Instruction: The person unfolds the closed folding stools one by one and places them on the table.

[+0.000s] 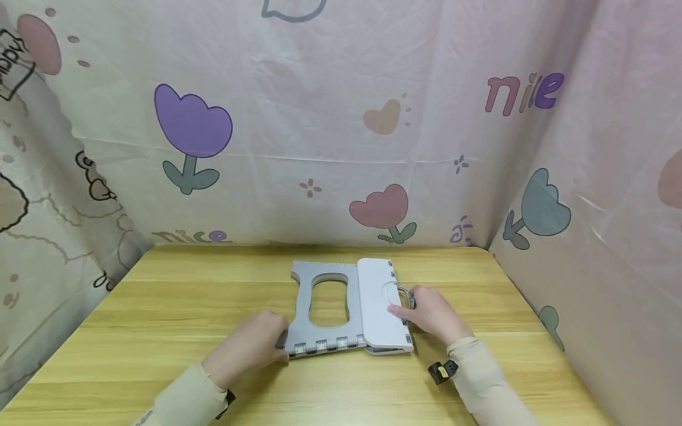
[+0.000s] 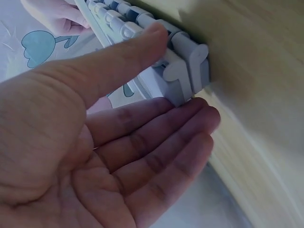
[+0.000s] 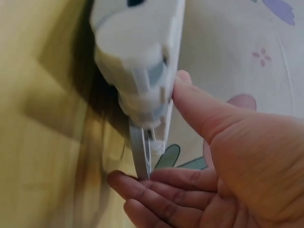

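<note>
A folding step stool (image 1: pixel 302 313) lies folded flat on the table, with a grey frame around an oval opening and a white panel (image 1: pixel 378 307) on its right. My left hand (image 1: pixel 250 346) pinches the near left corner of the grey frame. In the left wrist view, the thumb lies on the hinged edge (image 2: pixel 178 47) and the fingertips touch its other side. At the right edge, my right hand (image 1: pixel 434 313) holds the stool by its grey carrying handle (image 1: pixel 409 296). Its thumb presses the white panel, while the fingers meet the handle loop (image 3: pixel 137 152) in the right wrist view.
Beneath everything is a light wood table (image 1: pixel 160 325). A pale cloth (image 1: pixel 298 89) printed with flowers hangs behind it and along both sides. Black wrist gear (image 1: pixel 442 371) sits at the right sleeve.
</note>
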`<state>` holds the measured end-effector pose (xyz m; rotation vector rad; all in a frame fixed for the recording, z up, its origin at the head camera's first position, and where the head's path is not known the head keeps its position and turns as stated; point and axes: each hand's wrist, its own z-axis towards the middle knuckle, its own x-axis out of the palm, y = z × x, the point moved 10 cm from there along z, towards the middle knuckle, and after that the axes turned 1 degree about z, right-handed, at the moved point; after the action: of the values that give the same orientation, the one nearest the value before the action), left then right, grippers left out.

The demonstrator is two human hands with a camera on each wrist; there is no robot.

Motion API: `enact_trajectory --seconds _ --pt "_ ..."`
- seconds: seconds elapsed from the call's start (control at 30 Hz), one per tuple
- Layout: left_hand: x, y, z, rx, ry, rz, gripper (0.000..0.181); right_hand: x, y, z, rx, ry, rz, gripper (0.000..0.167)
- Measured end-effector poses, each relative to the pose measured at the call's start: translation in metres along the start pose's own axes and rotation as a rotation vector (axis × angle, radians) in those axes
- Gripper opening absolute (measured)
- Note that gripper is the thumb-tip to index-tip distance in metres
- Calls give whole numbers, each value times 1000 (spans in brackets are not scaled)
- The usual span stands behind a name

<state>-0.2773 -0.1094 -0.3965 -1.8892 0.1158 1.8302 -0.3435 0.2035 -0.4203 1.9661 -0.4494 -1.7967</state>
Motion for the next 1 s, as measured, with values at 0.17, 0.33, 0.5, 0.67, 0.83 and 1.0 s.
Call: enact_trajectory --seconds 0.17,0.33,0.5,0.67,0.83,1.0 --pt "-1 -5 1 22 10 27 43 -3 -9 1 -4 33 48 69" --pt "-2 -19 8 86 -18 91 55 0 -19 2 13 84 111 64" --pt "1 -30 12 159 -43 130 46 5 -23 3 16 127 206 55" --pt "2 -33 10 202 -60 128 43 6 -28 6 16 140 290 45" --pt "1 -35 7 230 -89 110 44 -2 -28 7 -12 127 313 43" --pt "-4 -35 5 242 -128 62 42 -22 -18 6 -59 75 344 38"
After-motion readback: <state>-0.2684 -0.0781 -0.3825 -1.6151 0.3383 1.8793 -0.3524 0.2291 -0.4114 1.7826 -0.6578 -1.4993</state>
